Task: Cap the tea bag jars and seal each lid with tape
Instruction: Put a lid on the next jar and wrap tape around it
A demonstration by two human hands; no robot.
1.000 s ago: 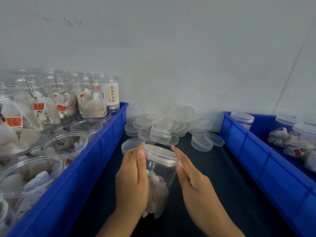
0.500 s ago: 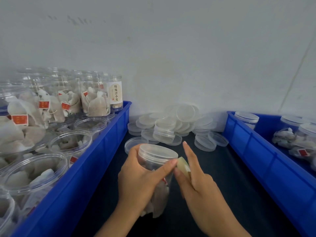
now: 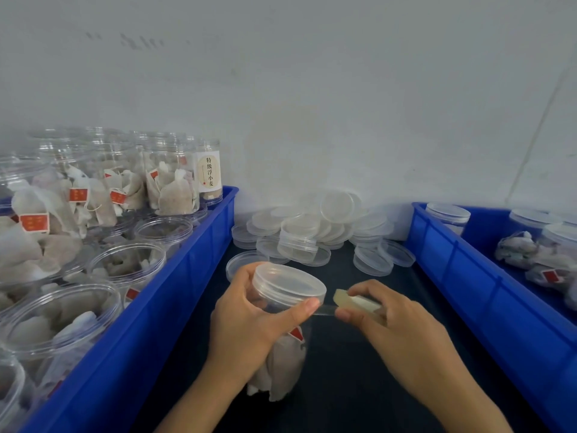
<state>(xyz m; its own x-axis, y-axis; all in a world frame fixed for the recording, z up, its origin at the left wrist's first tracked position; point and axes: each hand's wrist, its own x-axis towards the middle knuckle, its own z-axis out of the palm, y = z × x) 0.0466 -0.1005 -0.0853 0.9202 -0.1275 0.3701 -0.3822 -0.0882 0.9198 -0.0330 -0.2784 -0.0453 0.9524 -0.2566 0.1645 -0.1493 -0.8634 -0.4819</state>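
My left hand (image 3: 249, 320) grips the capped clear plastic tea bag jar (image 3: 281, 332) mid-tabletop, thumb pressing a clear tape strip (image 3: 323, 310) against its translucent lid (image 3: 288, 284). My right hand (image 3: 402, 332) pinches the small yellowish tape roll (image 3: 356, 303) just beside it.

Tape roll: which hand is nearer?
Right. The right hand grips the tape roll; the left hand holds the jar beside it, thumb pinning the tape strip end.
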